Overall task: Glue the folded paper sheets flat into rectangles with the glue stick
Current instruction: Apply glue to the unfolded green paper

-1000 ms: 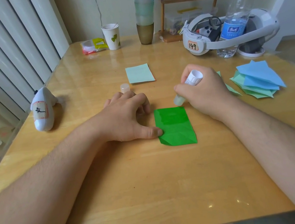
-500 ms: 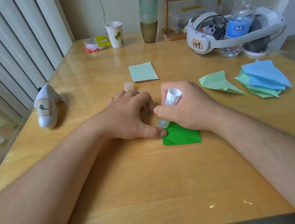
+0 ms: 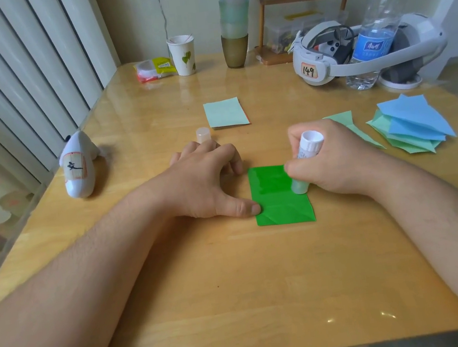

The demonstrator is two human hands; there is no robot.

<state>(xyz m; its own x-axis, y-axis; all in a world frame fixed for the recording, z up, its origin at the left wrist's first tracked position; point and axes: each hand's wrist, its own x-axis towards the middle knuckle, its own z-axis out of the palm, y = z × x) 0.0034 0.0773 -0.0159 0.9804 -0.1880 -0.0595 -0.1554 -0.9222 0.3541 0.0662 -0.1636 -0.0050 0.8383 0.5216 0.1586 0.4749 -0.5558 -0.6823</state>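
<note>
the left hand (image 3: 209, 185) lay with fingers loosely bent, its thumb pinning the left edge of the green sheet (image 3: 280, 198) so it would not slide on the glossy wooden table (image 3: 238, 289). the right hand (image 3: 335, 164) gripped the white glue stick (image 3: 306, 159), tip pressed on the creased, shiny rectangle near its right edge.
</note>
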